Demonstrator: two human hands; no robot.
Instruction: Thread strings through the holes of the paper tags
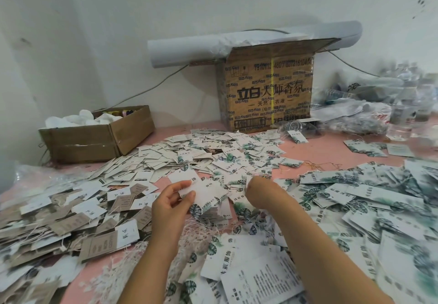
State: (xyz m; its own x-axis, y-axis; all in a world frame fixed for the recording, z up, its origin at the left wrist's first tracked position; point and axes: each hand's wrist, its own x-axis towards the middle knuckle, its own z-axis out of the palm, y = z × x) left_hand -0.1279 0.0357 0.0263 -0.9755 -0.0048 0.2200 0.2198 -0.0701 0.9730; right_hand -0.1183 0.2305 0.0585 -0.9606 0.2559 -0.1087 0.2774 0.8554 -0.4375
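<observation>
1. Where both arms reach forward over the pink table (331,152): left hand (169,200), fingers pinching a white leaf-print tag (201,193) held above the heap
2. Right hand (257,191), curled closed beside that tag; what it grips cannot be told
3. Loose white strings (199,226), piled beneath the hands
4. Tags (213,152), scattered all around
5. Printed cardboard box (267,90), against the wall

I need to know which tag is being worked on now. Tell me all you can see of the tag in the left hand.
The tag is white card with dark characters and green leaf print at its lower end. It is held tilted above the pile, pinched between the left hand thumb and fingers. No hole or string shows.
</observation>
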